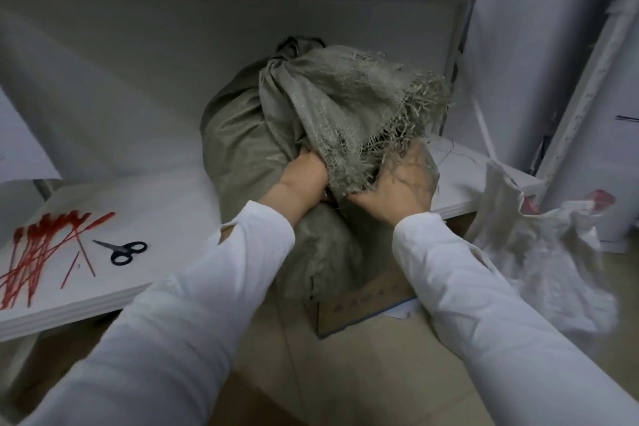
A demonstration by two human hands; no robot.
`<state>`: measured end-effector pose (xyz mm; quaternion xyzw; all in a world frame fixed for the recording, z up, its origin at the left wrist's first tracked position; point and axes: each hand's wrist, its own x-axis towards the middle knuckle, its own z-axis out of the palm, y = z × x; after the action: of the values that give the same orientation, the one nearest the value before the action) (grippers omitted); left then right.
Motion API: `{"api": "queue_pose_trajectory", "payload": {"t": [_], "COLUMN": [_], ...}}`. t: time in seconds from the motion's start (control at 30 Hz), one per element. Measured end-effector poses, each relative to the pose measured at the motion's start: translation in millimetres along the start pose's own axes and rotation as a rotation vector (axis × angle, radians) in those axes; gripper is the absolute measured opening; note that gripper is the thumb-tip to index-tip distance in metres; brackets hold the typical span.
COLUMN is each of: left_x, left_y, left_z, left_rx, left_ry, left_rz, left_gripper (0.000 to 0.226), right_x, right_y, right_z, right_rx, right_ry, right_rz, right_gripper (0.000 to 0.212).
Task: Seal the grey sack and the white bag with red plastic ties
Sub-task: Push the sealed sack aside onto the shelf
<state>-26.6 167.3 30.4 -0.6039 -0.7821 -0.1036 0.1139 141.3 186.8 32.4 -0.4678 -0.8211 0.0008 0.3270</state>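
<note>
Head view: both my hands are buried in the grey sack [276, 135], which sits on the bench [166, 197] under a shelf. My left hand [304, 173] has its fingers curled tight into the cloth just below the frayed mouth. My right hand [397, 187] presses on the same bunch, fingers half hidden under loose threads, gripping the sack. Red ties [45, 242] lie in a heap far left on the bench, scissors [122, 251] just beside them. The white bag [543, 252] slumps at right, well apart.
</note>
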Motion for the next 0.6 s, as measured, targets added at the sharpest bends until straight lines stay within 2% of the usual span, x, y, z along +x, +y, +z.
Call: {"api": "queue_pose_trajectory", "payload": {"t": [0.17,0.33,0.43,0.5,0.6], "left_x": [36.9,59.5,56.8,41.4,-0.9], "left_y": [17.9,48.1,55.1,51.6,43.0], "left_z": [1.8,-2.2,-8.7,-13.1,-18.2], "left_rx": [-0.007,0.026,0.001,-0.046,-0.039], "left_ry": [0.009,0.022,0.004,0.040,0.278], "left_rz": [0.035,0.085,0.154,0.156,-0.048], "left_gripper": [0.072,0.070,0.084,0.089,0.093], "right_x": [19.1,38.3,35.9,35.7,40.0], "right_y": [21.5,44.3,45.5,44.0,36.3], "right_z": [9.6,27.4,11.9,4.4,1.9], "right_rx": [-0.010,0.085,0.130,0.155,0.236], "right_ry": [-0.006,-0.032,-0.054,-0.135,-0.219], "right_rz": [0.091,0.220,0.225,0.219,0.209], "right_gripper": [0.124,0.151,0.132,0.116,0.104]}}
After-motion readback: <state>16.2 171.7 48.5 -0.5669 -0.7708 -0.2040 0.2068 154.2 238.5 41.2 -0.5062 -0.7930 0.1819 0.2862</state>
